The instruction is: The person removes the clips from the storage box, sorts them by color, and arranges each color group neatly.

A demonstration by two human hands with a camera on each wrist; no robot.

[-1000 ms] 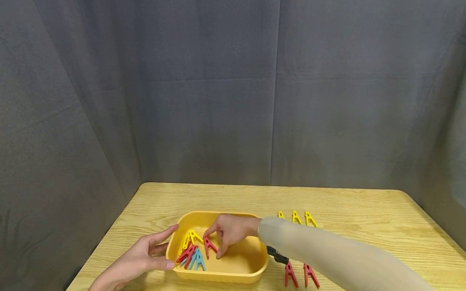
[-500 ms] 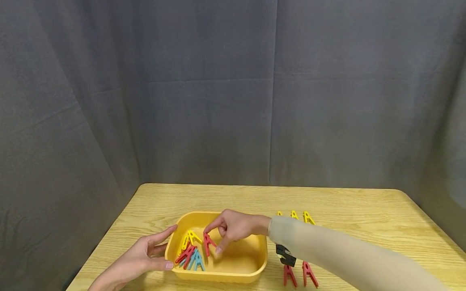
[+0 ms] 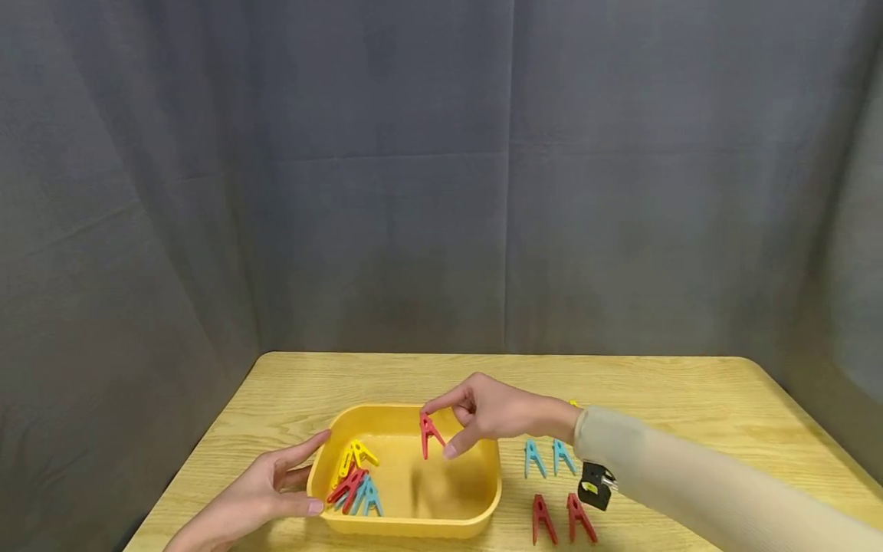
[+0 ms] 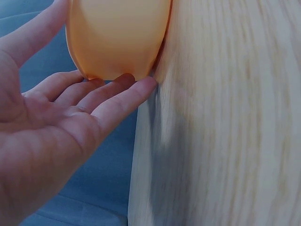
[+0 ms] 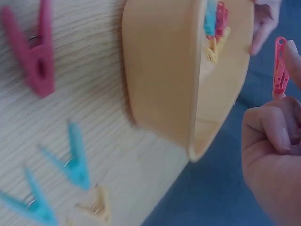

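A yellow tub sits near the front of the wooden table. My right hand is raised above the tub's far right side and pinches a red clothespin between thumb and forefinger. My left hand lies with straight fingers against the tub's left wall, thumb on the near rim. Several yellow, red and blue clothespins lie heaped in the tub's left end.
Right of the tub lie two blue clothespins and, nearer the front edge, two red ones. A yellow pin shows beyond them. A grey curtain closes the back and sides.
My right hand has lifted the red clothespin out of the pile and carried it up and to the right. The sleeve moved off the blue pins. The left hand stayed put.
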